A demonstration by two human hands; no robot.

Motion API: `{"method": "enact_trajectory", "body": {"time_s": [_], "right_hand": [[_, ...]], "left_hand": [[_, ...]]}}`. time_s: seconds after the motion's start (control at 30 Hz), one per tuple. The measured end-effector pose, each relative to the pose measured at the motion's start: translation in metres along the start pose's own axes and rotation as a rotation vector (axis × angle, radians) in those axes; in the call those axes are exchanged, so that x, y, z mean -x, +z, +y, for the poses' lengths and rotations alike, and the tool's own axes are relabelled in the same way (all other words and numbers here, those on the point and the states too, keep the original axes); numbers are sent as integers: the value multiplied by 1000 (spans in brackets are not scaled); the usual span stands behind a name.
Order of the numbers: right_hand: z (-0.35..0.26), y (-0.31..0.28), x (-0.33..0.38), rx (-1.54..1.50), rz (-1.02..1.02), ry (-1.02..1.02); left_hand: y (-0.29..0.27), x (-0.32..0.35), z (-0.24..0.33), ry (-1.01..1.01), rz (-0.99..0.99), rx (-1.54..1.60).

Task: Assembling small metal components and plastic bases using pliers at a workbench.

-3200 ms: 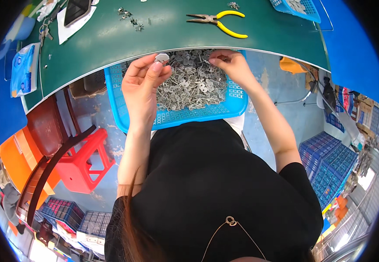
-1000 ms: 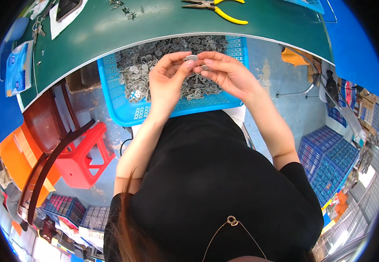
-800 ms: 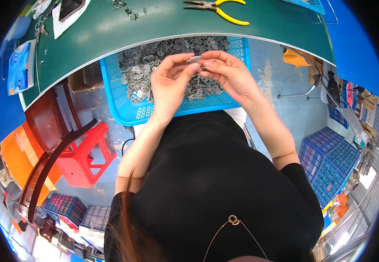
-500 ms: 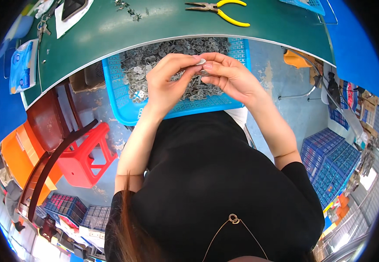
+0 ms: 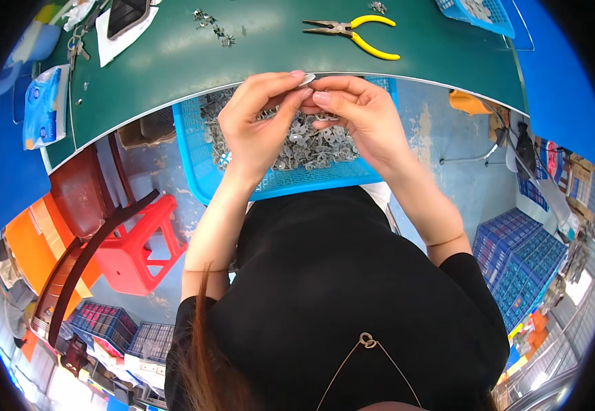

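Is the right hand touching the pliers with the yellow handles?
Apart. The head view shows it: the pliers lie on the green tabletop, and a strip of bare green shows between them and the right hand.

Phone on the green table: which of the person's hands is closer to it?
Left. The left hand is below and right of the phone in the picture; the right hand is farther right.
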State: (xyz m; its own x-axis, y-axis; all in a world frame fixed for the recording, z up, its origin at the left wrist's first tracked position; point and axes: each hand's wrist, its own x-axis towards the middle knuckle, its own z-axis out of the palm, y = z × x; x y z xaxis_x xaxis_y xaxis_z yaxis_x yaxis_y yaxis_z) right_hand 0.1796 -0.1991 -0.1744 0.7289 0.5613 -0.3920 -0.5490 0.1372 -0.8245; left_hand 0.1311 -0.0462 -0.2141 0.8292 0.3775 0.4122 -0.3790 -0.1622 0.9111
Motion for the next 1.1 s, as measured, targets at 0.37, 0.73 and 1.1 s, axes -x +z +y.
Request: {"method": "enact_trajectory", "body": {"time_s": [0.37, 0.73, 1.1], "right_hand": [[11, 3, -1, 331, 128, -119], [-23, -4, -11, -34, -30, -221], [-33, -4, -32, -87, 60, -255]], "left_hand": [[-5, -18, 17, -486, 75, 325], [-2, -34, 18, -628, 27, 471], [6, -45, 19, -652, 48, 471]]}}
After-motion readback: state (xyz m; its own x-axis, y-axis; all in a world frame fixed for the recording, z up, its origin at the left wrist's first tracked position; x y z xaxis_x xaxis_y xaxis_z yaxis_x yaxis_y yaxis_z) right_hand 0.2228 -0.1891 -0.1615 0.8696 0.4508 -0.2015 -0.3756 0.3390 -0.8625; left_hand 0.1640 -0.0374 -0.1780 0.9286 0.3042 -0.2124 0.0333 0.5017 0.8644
